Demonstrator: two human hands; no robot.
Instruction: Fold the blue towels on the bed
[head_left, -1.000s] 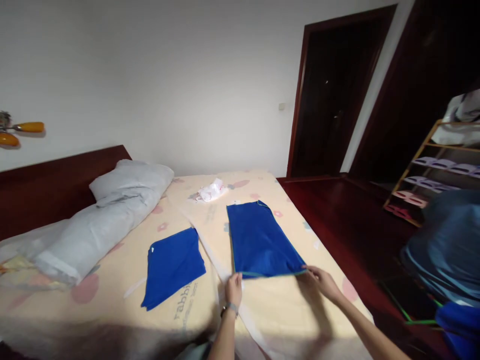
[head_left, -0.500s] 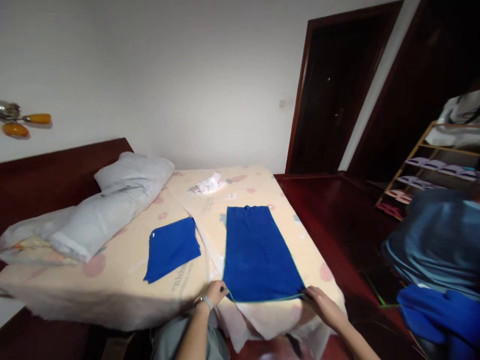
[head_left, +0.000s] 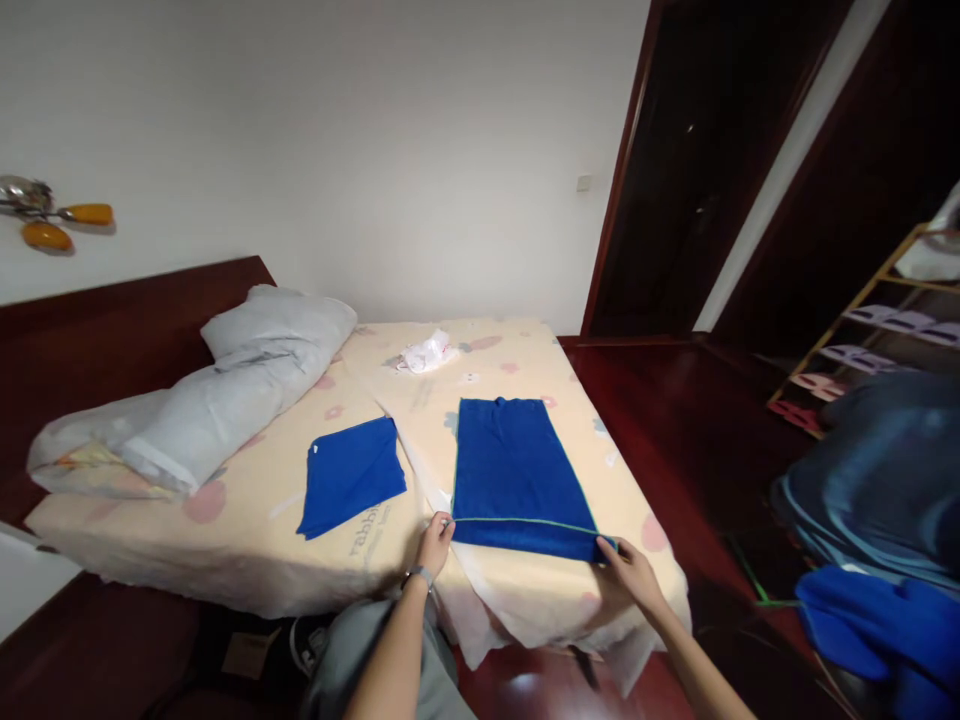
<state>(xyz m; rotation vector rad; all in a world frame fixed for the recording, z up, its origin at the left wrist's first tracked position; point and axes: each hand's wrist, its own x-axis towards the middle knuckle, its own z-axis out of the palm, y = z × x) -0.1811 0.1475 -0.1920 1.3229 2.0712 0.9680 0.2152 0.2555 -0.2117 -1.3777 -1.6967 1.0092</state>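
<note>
While the bed point(head_left: 427, 410) fills the middle, w/ grey bedding point(head_left: 247, 390) on its L side by the headboard point(head_left: 112, 350), the big cloth point(head_left: 510, 460) lies flat on the R part of it, near the front. It's blue w/ green trim point(head_left: 517, 522). Its near end is turned up, so the trim runs across the top & a thin fold point(head_left: 525, 540) sits below. Looks like the step in hand is folding that end away from the body. Next move prob. calls for both hands to go fwd. together, so the fold stays straight; if one goes faster, it could come out crooked. The small cloth point(head_left: 352, 475) lies to the L, apart from the big one.

L hand point(head_left: 433, 545) pinches the big cloth's near L corner, fingertips closed on it. R hand point(head_left: 630, 572) grips the near R corner; can't see every finger. Both arms reach fwd., hands wide apart, one at each end of the fold. L wrist has a watch point(head_left: 421, 575).
</note>
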